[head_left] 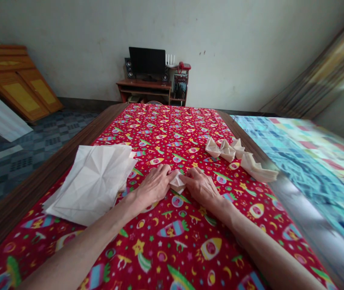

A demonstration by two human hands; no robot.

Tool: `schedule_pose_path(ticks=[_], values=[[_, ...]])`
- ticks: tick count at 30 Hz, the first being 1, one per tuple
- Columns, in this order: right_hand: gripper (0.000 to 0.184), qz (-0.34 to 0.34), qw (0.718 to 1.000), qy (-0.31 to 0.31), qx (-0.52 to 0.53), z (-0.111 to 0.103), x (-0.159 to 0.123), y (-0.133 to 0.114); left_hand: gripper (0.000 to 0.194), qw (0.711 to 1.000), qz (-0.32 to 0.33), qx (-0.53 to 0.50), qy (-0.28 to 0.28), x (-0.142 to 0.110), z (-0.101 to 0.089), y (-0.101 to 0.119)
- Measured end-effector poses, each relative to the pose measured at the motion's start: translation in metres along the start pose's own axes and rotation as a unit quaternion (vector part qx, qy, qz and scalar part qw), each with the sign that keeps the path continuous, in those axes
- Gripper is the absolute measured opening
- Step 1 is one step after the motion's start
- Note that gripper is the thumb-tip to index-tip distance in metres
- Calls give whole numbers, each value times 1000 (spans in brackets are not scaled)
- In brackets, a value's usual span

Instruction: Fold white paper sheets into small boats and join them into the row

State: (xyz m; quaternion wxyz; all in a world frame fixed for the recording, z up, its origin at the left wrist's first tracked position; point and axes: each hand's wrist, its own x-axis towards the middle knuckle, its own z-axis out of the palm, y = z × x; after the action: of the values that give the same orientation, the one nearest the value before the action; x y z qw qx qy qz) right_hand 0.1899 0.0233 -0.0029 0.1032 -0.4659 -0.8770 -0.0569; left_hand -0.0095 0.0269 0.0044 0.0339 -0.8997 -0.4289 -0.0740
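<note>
A small folded white paper piece lies on the red patterned cloth in front of me. My left hand grips its left side with thumb and fingers. On the opposite side, my right hand pinches the right edge, its fingers curled. Left of my left hand is a stack of creased white paper sheets, the top one marked with folds running out from its centre. Several finished-looking folded paper shapes stand to the right, beyond my right hand. Beside them is a row of nested folded papers.
The red cloth covers a table with dark wooden edges. A bed with a blue patterned cover adjoins the right side. Past the far end are a desk, a monitor and a red telephone. A wooden cabinet stands left.
</note>
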Motion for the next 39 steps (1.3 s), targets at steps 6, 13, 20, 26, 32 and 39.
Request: schedule_pose_path(ticks=[6,13,20,26,32,39], values=[[22,11,999,29,27,5,-3,2,45,1000,-1,20,-7,8,7,-4],[24,11,997,49,53,7,-4,4,32,999,16,-10,36,-10,2,0],[23,1,998,45,40,8,-3,5,15,993,80,-58,62,-17,10,0],[25,-96,991,91,11,3,-7,5,21,985,40,-132,106,-19,12,-2],[22,-125,980,78,133,5,-11,15,21,981,27,-150,121,-23,11,-1],[22,-7,957,64,282,9,-4,13,10,966,-61,-214,134,-15,19,1]])
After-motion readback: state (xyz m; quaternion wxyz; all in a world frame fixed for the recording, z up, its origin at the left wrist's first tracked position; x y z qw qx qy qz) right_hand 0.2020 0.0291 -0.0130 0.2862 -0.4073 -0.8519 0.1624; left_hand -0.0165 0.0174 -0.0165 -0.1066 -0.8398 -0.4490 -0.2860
